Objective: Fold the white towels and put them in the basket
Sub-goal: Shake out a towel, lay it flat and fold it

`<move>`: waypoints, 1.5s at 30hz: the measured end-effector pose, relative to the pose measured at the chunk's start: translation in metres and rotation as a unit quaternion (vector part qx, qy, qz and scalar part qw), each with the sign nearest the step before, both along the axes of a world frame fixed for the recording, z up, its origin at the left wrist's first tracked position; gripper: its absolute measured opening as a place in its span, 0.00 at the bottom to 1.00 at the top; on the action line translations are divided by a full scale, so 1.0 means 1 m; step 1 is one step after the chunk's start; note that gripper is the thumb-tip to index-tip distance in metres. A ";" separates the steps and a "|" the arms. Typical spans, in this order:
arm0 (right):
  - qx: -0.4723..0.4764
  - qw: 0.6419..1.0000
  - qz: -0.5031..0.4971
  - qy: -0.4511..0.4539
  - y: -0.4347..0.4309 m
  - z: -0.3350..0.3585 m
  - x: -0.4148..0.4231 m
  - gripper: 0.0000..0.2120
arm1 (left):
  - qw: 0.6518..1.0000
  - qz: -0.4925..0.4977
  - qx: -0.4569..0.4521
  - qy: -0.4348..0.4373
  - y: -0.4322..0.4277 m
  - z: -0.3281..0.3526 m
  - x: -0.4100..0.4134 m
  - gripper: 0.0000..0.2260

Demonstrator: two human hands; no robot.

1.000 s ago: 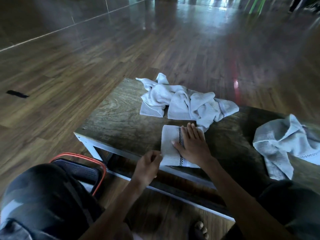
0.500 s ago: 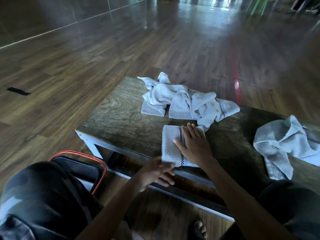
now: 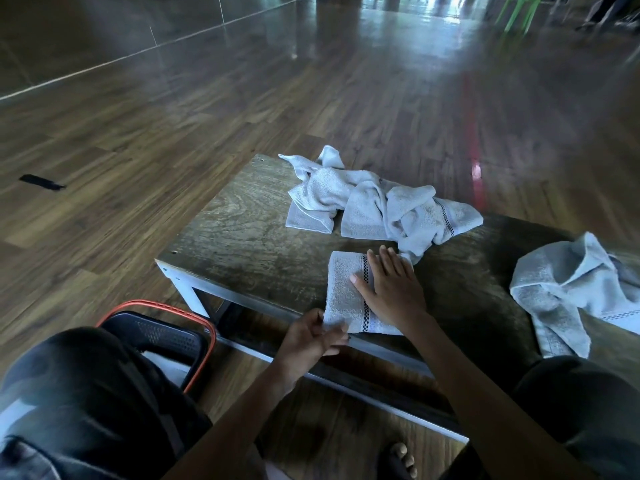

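Observation:
A folded white towel [image 3: 344,292] with a dark checked stripe lies at the near edge of the low wooden table [image 3: 249,244]. My right hand [image 3: 393,287] rests flat on its right half, fingers spread. My left hand [image 3: 311,339] pinches the towel's near left corner at the table edge. A heap of crumpled white towels [image 3: 374,202] lies further back on the table. Another crumpled white towel [image 3: 571,289] lies at the right. The black basket [image 3: 156,336] with an orange rim stands on the floor at the lower left, partly hidden by my knee.
My knees [image 3: 79,393] fill the lower corners, and a bare foot [image 3: 398,459] shows under the table's near edge. Dark wooden floor surrounds the table. A black strip [image 3: 41,181] lies on the floor at the left. A green chair [image 3: 519,12] stands far back.
My left hand has moved from the table edge up to the folded towel's near left corner and closed on it. My right hand has stayed flat on the towel.

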State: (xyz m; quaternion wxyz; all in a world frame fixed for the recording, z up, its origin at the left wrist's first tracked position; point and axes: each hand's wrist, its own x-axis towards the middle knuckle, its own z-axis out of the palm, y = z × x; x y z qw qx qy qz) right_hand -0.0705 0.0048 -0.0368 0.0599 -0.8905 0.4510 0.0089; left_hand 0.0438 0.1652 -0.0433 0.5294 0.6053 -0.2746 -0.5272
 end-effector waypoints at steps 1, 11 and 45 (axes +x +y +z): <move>-0.002 1.000 0.000 -0.001 0.000 0.000 0.000 0.38 | 1.000 0.008 -0.004 -0.006 0.000 0.001 -0.001 0.10; -0.015 1.000 0.002 -0.018 -0.001 -0.003 0.000 0.39 | 0.995 0.031 -0.030 -0.086 0.005 -0.002 0.001 0.10; 0.115 0.918 -0.258 -0.277 0.058 -0.005 -0.078 0.15 | 0.677 -0.136 -0.032 -0.722 -0.090 -0.008 -0.019 0.29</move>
